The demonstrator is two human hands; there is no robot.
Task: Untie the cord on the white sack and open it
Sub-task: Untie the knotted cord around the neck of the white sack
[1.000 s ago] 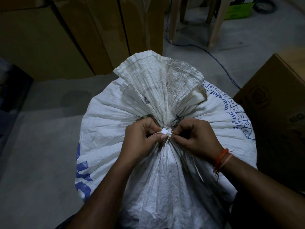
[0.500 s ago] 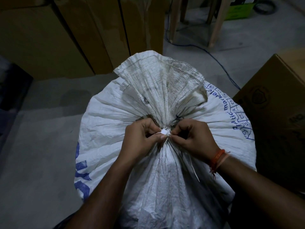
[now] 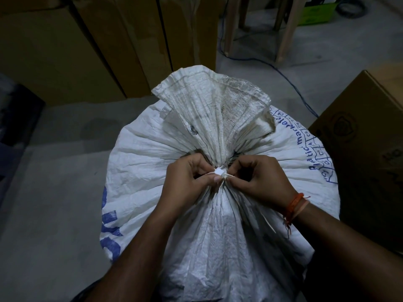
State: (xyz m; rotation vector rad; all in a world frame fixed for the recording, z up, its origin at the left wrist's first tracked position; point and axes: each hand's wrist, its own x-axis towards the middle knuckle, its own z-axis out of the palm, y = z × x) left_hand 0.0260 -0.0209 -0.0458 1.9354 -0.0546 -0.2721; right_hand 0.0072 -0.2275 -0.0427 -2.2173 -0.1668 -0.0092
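Both hands pinch the cord knot at the tied neck of the white sack.

Head view: white sack (image 3: 152, 162) stands on the floor, cardboard box (image 3: 368, 153) close right, open floor left. Left hand (image 3: 187, 182) and right hand (image 3: 261, 179) fingers grip the cord (image 3: 219, 172), barely shifted from earlier. Sack bottom is cut off.

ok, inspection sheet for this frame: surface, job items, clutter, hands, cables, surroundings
surface: grey concrete floor, bare around the sack.
job's things: white woven sack upright, neck still gathered shut; white cord knot still tied, a loose cord end trailing down the sack.
clutter: nothing seen.
grippers: left hand and right hand both pinch at the knot; orange thread band on the right wrist.
cables: blue cable across the floor behind the sack.
surroundings: tall cardboard cartons behind, cardboard box at right, stool legs, green box.
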